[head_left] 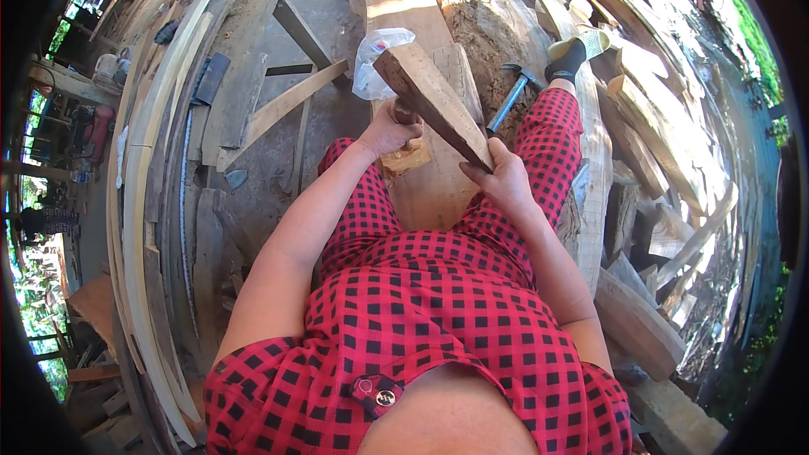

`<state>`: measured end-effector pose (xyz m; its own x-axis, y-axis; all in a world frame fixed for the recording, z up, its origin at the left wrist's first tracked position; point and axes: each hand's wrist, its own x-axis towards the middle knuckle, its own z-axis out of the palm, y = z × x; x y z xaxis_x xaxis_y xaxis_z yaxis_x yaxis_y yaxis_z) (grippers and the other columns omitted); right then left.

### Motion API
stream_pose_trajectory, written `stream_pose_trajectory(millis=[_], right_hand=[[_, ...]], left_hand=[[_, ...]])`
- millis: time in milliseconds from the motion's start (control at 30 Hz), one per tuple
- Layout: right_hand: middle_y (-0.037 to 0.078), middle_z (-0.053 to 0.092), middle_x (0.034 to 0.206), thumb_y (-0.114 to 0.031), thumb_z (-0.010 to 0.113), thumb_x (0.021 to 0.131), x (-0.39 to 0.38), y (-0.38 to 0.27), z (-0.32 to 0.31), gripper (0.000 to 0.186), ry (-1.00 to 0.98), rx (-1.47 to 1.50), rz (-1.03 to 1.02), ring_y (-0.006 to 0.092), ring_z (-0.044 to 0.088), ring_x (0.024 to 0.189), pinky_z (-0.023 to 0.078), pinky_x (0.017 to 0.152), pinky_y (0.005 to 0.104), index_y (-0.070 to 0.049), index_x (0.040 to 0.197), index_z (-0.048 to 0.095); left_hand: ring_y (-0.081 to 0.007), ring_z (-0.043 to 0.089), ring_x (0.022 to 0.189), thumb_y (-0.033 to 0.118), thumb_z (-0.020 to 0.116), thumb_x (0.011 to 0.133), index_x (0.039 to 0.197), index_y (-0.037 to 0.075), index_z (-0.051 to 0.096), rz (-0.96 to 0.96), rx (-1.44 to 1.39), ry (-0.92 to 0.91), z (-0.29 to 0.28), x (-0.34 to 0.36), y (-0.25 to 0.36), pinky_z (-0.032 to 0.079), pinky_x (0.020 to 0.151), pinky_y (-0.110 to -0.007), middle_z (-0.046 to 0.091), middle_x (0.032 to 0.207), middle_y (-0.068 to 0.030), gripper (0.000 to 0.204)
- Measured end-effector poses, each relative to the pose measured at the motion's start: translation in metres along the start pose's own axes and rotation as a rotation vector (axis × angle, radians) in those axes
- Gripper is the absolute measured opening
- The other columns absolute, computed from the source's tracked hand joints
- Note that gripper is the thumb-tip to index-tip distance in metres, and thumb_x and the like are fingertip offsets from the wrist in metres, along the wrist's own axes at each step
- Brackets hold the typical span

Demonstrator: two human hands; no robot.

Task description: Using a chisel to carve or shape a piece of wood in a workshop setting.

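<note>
A thick, short piece of wood (434, 99) slants across in front of me, its far end up and to the left. My left hand (393, 128) is closed on its left side, fingers partly hidden beneath it. My right hand (508, 181) grips its near right end, thumb against the edge. Below lies a wide wooden plank (430, 198) between my legs, with a pale wood offcut (407, 157) on it near my left hand. A claw hammer (509, 103) with a blue handle rests just beyond my right hand. Behind the wood sits a clear plastic bag (372, 67) with small items inside.
Long wooden strips (139, 194) run along my left. A narrow board (282, 109) lies slantwise on the grey floor (337, 8). Rough timber pieces (661, 139) pile up on the right. My shod right foot (578, 48) is past the hammer, beside a bark-covered log (472, 13).
</note>
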<state>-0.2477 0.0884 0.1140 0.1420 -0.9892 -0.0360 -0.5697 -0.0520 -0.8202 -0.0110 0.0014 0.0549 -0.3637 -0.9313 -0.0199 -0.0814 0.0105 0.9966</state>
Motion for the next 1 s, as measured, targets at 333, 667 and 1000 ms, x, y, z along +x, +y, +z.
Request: stream_pose_trajectory(millis=[333, 667, 1000], right_hand=[[0.015, 0.053, 0.06, -0.025, 0.073, 0.075, -0.002, -0.026, -0.025, 0.035, 0.171, 0.265, -0.097, 0.03, 0.055, 0.057, 0.042, 0.055, 0.0364, -0.003, 0.077, 0.047], [0.018, 0.057, 0.063, -0.028, 0.072, 0.076, -0.005, -0.026, -0.033, 0.036, 0.122, -0.033, -0.069, 0.0383, 0.058, 0.065, 0.043, 0.057, 0.043, -0.004, 0.078, 0.045], [0.014, 0.053, 0.062, -0.017, 0.071, 0.077, -0.009, -0.024, -0.038, 0.029, 0.052, -0.256, -0.149, 0.0274, 0.058, 0.058, 0.043, 0.055, 0.0358, -0.003, 0.082, 0.046]], left_hand=[[-0.0108, 0.059, 0.073, -0.001, 0.066, 0.068, 0.079, 0.005, 0.056, 0.064, -0.082, -0.081, -0.006, 0.003, 0.003, 0.049, 0.066, -0.026, 0.06, 0.077, -0.0019, 0.016], [-0.0086, 0.059, 0.073, 0.002, 0.067, 0.067, 0.081, 0.005, 0.061, 0.053, -0.075, -0.099, -0.004, 0.007, -0.003, 0.048, 0.07, -0.025, 0.062, 0.077, 0.0, 0.015], [-0.0074, 0.051, 0.064, 0.002, 0.064, 0.066, 0.068, 0.005, 0.056, 0.237, 0.045, 0.164, 0.014, 0.007, 0.006, 0.043, 0.062, -0.025, 0.057, 0.069, 0.0018, 0.009]])
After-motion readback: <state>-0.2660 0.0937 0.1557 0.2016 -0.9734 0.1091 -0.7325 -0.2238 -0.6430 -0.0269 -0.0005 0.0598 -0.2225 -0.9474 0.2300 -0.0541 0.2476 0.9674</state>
